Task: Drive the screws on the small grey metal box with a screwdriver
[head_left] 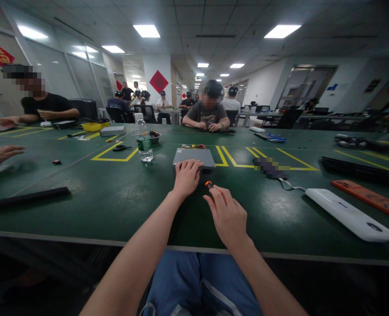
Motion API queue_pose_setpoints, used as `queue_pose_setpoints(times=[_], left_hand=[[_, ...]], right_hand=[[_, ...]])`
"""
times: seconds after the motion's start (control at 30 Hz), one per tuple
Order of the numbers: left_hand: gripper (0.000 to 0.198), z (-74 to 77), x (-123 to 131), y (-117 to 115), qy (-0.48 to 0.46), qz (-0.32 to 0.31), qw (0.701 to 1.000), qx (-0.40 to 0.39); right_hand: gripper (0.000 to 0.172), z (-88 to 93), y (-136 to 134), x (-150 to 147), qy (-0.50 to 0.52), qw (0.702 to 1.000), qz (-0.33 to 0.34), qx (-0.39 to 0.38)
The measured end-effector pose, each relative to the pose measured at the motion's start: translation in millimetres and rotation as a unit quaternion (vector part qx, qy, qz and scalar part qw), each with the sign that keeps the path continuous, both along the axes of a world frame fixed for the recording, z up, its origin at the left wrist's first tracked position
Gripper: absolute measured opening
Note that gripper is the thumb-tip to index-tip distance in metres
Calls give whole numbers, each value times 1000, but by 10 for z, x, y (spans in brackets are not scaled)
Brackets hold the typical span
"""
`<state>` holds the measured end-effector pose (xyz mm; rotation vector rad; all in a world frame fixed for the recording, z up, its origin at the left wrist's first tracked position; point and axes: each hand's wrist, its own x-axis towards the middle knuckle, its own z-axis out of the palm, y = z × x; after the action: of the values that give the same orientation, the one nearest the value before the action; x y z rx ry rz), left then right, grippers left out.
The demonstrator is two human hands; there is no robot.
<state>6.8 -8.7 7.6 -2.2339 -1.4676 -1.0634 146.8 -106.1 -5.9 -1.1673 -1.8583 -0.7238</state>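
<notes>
A grey metal computer power supply [197, 155] lies on the green table in front of me, with coloured cables at its far side. My left hand [187, 175] grips its near left part, the fingers over the top and the thumb down the near face. Just right of it and closer to me, my right hand [225, 210] pinches a small orange-and-black screwdriver [209, 184] at the fingertips. Only its handle end shows; the rest is hidden by my fingers. The screwdriver appears apart from the power supply.
A water bottle [144, 139] stands left of the power supply, beside a small bowl [155, 137]. A black bar [31, 197] lies at left. To the right are a white power bank [348, 214] with a cable and an orange phone [368, 197]. A person [207, 109] sits opposite.
</notes>
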Motion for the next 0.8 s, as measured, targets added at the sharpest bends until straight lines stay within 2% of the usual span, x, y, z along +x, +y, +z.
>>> queue_pose_setpoints(times=[0.07, 0.23, 0.33, 0.43, 0.67, 0.8], left_hand=[[31, -3, -1, 5, 0, 2, 1000, -2], [31, 0, 1, 10, 0, 1, 1000, 0], [31, 10, 4, -2, 1, 1, 1000, -6], [31, 13, 4, -11, 0, 0, 1000, -5], [31, 0, 1, -2, 3, 3, 1000, -3], [31, 3, 0, -4, 7, 3, 1000, 1]], right_hand=[[19, 27, -11, -4, 11, 1000, -10, -6], [19, 53, -20, -20, -14, 1000, 25, 12], [16, 43, -16, 0, -16, 1000, 5, 19], [20, 50, -23, 13, 1, 1000, -15, 2], [18, 50, -17, -12, -1, 1000, 7, 14], [19, 46, -22, 26, -16, 999, -36, 19]])
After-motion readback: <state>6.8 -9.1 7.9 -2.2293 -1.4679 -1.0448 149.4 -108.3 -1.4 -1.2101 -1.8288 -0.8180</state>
